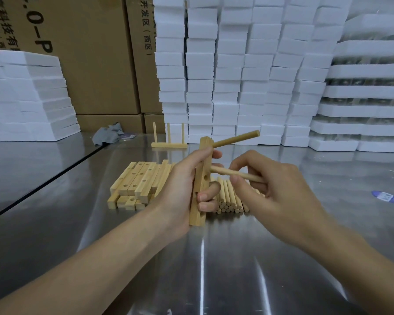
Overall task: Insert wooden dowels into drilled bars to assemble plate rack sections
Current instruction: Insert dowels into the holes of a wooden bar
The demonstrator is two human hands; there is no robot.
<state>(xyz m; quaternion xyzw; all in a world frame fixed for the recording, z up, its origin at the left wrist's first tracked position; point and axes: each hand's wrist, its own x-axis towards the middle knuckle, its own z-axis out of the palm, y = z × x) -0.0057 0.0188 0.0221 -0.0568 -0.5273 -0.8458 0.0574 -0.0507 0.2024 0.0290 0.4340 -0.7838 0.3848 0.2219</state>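
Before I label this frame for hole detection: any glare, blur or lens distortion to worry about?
Head view: bright glare streaks and reflections on the steel table; wide-angle bending tilts the foam block stacks and cartons; the bar gripped by the left hand and the dowel pinched by the right hand are sharp, the bar's holes readable.

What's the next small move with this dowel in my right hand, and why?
Probably push the dowel straight into the bar: its tip is at the drilled face below the seated top dowel, and the left hand grips the bar.
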